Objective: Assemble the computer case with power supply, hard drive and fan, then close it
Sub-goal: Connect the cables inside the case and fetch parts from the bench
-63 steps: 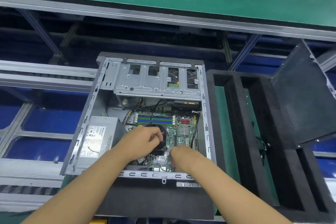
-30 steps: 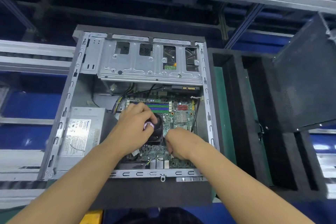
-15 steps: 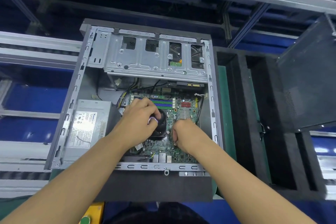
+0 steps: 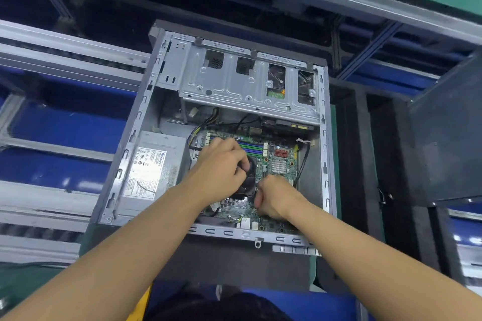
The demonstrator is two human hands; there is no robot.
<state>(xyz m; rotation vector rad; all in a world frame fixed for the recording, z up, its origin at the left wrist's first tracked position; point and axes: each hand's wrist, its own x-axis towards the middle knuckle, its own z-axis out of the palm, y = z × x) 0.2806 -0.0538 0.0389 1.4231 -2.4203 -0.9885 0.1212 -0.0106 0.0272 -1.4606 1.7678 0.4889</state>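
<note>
Case (image 4: pixel 325 164) lies open side up. PSU (image 4: pixel 154 169) sits at its left wall, nearer end; HDD (image 4: pixel 276 81) shows through cage (image 4: pixel 229 88) at far end. Fan (image 4: pixel 249 177) on board (image 4: pixel 283 161), mid-case. L hand (image 4: pixel 219 172) curls over fan's left side, fingers gripping it. R hand (image 4: pixel 273 198) fisted at fan's near-right corner; pinching anything or not: can't tell. Panel (image 4: pixel 448 138) stands at right, past foam tray (image 4: pixel 349 151).
</note>
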